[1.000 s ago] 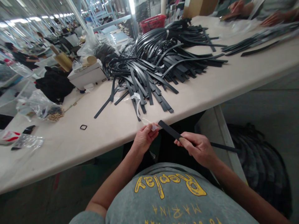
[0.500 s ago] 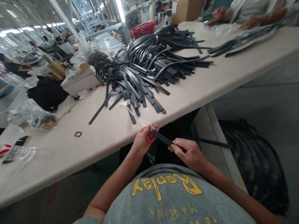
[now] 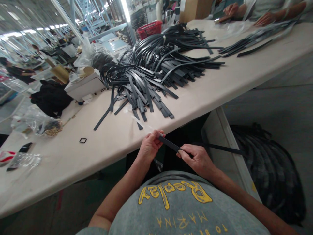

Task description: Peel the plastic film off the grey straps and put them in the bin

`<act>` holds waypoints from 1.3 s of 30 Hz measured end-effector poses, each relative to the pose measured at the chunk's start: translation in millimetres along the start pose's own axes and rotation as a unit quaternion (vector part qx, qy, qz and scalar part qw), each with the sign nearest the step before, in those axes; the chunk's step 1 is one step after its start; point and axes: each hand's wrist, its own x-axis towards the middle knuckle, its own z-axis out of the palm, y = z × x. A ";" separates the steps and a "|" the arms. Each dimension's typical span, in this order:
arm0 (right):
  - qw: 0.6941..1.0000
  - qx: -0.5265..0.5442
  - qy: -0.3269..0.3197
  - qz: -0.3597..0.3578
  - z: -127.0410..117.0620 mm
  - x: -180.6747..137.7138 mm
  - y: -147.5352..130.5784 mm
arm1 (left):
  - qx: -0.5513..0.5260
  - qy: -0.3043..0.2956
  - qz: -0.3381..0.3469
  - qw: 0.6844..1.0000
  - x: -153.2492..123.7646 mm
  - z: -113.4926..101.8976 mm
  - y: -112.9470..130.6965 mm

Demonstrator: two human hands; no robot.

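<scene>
My right hand (image 3: pixel 197 160) is closed round a long black strap (image 3: pixel 171 146) that runs off to the right, below the table edge. My left hand (image 3: pixel 149 146) pinches the mouth of a thin clear plastic sleeve (image 3: pixel 146 127) at the strap's near tip. The sleeve trails up onto the pale table (image 3: pixel 97 153). Both hands hover just in front of the table's near edge, above my lap.
A big heap of black straps (image 3: pixel 156 71) covers the table's middle. A small black buckle (image 3: pixel 82 140) lies alone to the left, near plastic bags (image 3: pixel 41 122), a white box (image 3: pixel 84 86) and black cloth (image 3: pixel 50 98). Another person's hands (image 3: pixel 244 13) work at the far right corner. More straps are piled on the floor (image 3: pixel 271 169).
The strap's tip has come left to meet my left hand and the sleeve's mouth. My right hand followed it slightly leftward. The sleeve now lies flatter on the table.
</scene>
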 end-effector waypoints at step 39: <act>1.000 0.027 -0.005 0.008 10.8 9.1 -3.0 | 0.017 0.008 -0.014 1.000 -2.8 -6.6 -9.6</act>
